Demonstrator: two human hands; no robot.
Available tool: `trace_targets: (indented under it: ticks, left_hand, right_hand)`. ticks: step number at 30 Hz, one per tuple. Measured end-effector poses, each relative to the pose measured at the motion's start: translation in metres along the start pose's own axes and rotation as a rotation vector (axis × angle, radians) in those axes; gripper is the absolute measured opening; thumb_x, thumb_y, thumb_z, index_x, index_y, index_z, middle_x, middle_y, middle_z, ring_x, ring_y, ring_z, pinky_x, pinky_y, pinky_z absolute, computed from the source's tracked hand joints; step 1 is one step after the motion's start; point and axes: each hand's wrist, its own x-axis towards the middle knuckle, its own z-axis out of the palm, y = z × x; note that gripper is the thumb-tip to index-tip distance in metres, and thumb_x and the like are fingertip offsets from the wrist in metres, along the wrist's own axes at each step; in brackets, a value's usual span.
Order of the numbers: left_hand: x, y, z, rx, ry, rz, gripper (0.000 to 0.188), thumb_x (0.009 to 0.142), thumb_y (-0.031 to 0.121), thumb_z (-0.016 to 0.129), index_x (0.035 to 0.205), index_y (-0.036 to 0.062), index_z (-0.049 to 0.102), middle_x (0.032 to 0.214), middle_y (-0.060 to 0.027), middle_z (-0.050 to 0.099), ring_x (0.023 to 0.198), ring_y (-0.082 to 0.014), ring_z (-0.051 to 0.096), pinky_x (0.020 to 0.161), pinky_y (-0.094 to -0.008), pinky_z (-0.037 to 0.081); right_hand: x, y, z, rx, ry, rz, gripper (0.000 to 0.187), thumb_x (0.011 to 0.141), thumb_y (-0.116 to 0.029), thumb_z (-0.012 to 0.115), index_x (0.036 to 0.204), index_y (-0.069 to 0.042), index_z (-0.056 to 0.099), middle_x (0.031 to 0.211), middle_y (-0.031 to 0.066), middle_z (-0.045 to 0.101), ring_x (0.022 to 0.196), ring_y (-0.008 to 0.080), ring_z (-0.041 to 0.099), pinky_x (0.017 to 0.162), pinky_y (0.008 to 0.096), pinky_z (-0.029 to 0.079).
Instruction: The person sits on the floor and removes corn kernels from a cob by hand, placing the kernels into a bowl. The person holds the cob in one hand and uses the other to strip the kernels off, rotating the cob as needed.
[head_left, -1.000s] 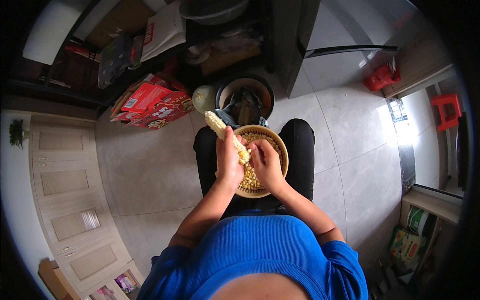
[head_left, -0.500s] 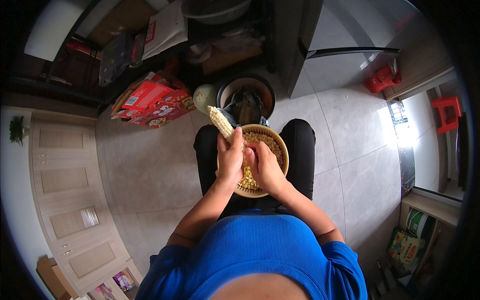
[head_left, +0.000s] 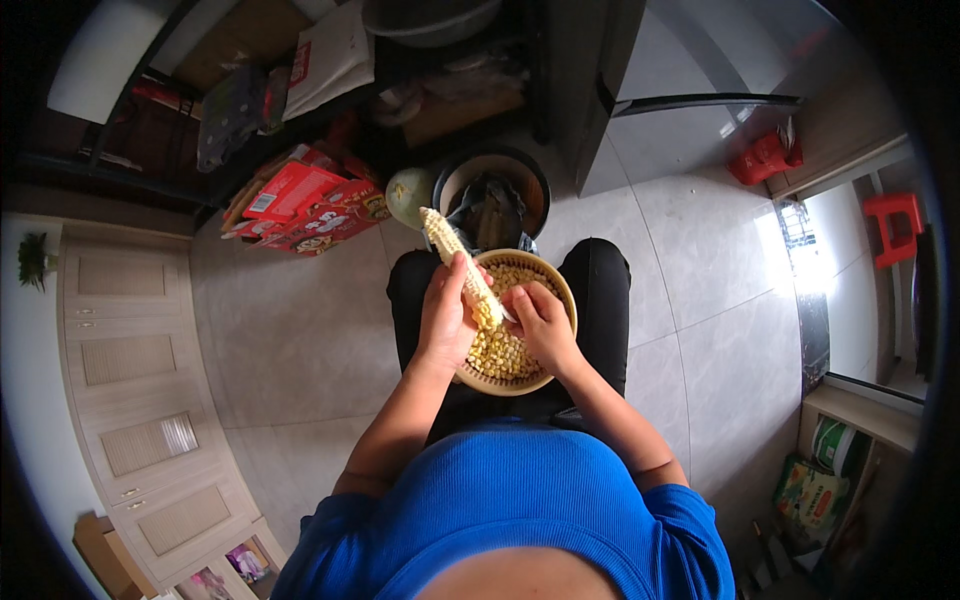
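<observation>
My left hand (head_left: pixel 447 318) is wrapped round a corn cob (head_left: pixel 452 245), slanted over a tan basket (head_left: pixel 478 384) on my lap. The cob's far part is stripped and pale; yellow kernels cling to its lower end. My right hand (head_left: pixel 540 325) is closed beside that lower end, fingers bent together. Something small and whitish shows at its fingertips, too small to name. Loose corn kernels (head_left: pixel 503 357) cover the inside of the basket below both hands.
Just beyond my knees stands a dark-lined bin (head_left: pixel 538 195), with a pale green round gourd or melon (head_left: pixel 407 196) beside it. Red cardboard boxes (head_left: pixel 310 215) lie farther left, below a dark shelf (head_left: pixel 440 135). A grey-fronted appliance (head_left: pixel 700 140) stands at the far right.
The right hand has drawn slightly right, away from the cob, uncovering its lower end with the yellow kernels. The left hand has shifted a little and still grips the cob.
</observation>
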Motion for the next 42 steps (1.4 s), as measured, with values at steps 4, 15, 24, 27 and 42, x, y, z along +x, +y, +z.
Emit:
trace_targets:
  ticks: [4,15,24,27,42]
  left_hand:
    - [0.003,0.006,-0.008,0.045,-0.014,0.042,0.03,0.086,0.035,0.057,0.092,0.0076,0.046,0.08,-0.0027,0.049,0.073,-0.012,0.05,0.064,-0.0259,0.045]
    - [-0.003,0.002,0.002,0.14,0.108,0.171,0.023,0.086,0.026,0.057,0.087,0.0073,0.044,0.073,-0.0023,0.047,0.066,-0.0114,0.046,0.06,-0.0258,0.041]
    - [0.006,0.007,-0.001,-0.188,0.13,0.018,0.027,0.082,0.016,0.061,0.067,0.0112,0.039,0.062,0.0018,0.037,0.055,-0.0102,0.036,0.053,-0.026,0.035]
    - [0.002,0.006,0.006,-0.118,0.146,0.07,0.029,0.082,0.016,0.061,0.065,0.0112,0.038,0.059,0.0024,0.035,0.052,-0.0098,0.035,0.051,-0.0266,0.034]
    - [0.003,0.009,0.006,-0.095,0.13,0.086,0.019,0.075,0.001,0.055,0.069,0.0099,0.04,0.056,-0.0007,0.039,0.049,-0.0115,0.038,0.05,-0.0271,0.035]
  right_hand:
    - [0.009,0.031,-0.016,-0.5,-0.012,-0.343,0.009,0.083,-0.006,0.052,0.087,0.002,0.056,0.078,0.0156,0.057,0.074,0.0264,0.057,0.065,0.0337,0.046]
    - [-0.006,-0.016,0.007,0.179,-0.239,-0.04,0.022,0.089,-0.014,0.053,0.104,0.002,0.049,0.09,0.0076,0.058,0.078,0.0108,0.057,0.067,0.0234,0.047]
    - [-0.01,-0.012,0.012,-0.251,-0.118,-0.255,0.022,0.089,-0.016,0.052,0.099,0.003,0.054,0.081,0.0173,0.059,0.071,0.024,0.059,0.065,0.0313,0.046]
    - [-0.018,-0.025,0.017,-0.322,-0.132,-0.28,0.023,0.088,-0.017,0.052,0.099,0.003,0.054,0.083,0.0211,0.058,0.074,0.0335,0.058,0.069,0.036,0.046]
    - [-0.022,-0.022,0.022,-0.476,-0.081,-0.372,0.017,0.09,-0.012,0.044,0.094,0.002,0.051,0.084,0.0242,0.056,0.076,0.0419,0.055,0.067,0.0454,0.044]
